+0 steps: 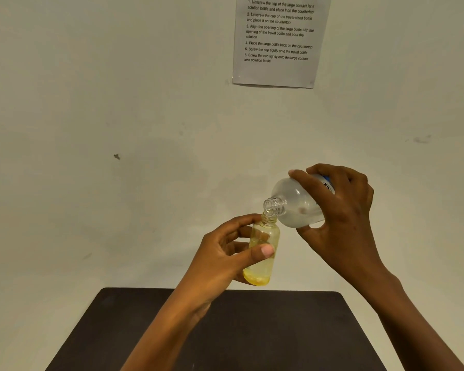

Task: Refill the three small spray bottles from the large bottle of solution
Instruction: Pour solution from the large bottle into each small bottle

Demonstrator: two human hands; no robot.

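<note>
Yellow-tinted small bottle point(263, 253) gripped in left hand point(225, 258), right hand point(340, 210) clasps large bottle point(295, 204) at 2 o'clock; I'd keep mouths aligned, tip slowly.

Dim, warm indoor light with a yellow-green cast over the wall point(145, 103). Illumination even and soft; no hard-edged shadows, only a faint diffuse darkening on the wall left of centre. Dark tabletop point(225, 330) nearly featureless, detail lost in shadow. Mild highlights on the large bottle point(295, 202) and the small yellow bottle point(263, 266); no strong glare. Printed sheet point(277, 41) legible though slightly soft and tilted by wide-angle distortion. Light noise and compression smear throughout.
</note>
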